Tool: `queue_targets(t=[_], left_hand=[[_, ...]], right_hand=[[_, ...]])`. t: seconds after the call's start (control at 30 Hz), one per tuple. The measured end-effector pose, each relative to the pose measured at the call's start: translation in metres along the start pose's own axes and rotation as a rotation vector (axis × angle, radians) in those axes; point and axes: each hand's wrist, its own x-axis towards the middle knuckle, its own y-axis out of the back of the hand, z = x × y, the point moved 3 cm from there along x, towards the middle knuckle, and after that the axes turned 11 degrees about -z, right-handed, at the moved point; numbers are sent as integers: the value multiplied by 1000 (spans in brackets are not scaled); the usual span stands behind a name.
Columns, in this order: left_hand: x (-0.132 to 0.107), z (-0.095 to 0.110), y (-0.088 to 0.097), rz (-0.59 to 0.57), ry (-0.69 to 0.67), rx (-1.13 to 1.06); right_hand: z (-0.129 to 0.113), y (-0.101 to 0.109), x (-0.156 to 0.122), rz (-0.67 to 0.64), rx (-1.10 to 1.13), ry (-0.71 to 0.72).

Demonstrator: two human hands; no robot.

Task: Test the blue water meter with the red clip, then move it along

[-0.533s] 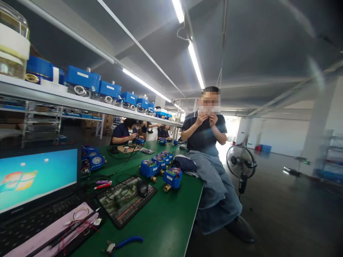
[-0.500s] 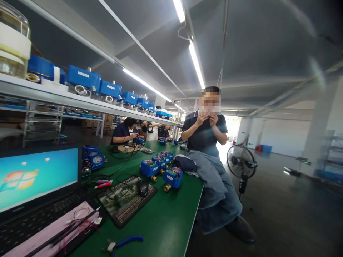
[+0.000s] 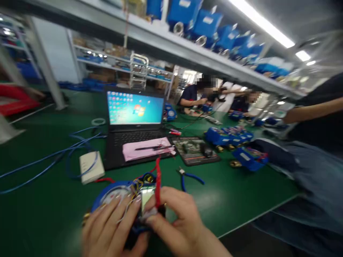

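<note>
A blue water meter [image 3: 112,191] with an open top lies on the green bench right in front of me, its coloured wires spilling out. My left hand [image 3: 111,228] rests on it with fingers spread across the dial and wires. My right hand [image 3: 178,223] pinches a small circuit module [image 3: 147,195] and a red wire [image 3: 158,178] at the meter's right side. The picture is blurred, so fine detail is unclear.
An open laptop [image 3: 134,121] with a pink cloth [image 3: 146,150] stands behind the meter, a white box [image 3: 91,166] with blue cables to its left. Blue-handled pliers [image 3: 190,176], a mouse pad [image 3: 195,150] and more blue meters [image 3: 230,135] lie right. A person [image 3: 318,142] sits on the bench edge.
The view has swung down and left from the seated person to the bench in front of me. Both my hands and the open meter have come into view.
</note>
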Motion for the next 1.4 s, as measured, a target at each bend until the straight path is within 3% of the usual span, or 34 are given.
queue_targets(t=[0.07,0.17,1.4], left_hand=[[-4,5,6,-63,79,12],[1,12,7,-56,182,-38],[4,18,5,-90,223,-26]], right_hand=[[-2,4,2,-22,-16,20],[-4,9,4,-48,-68,37],[-13,13,12,-179,-262,112]])
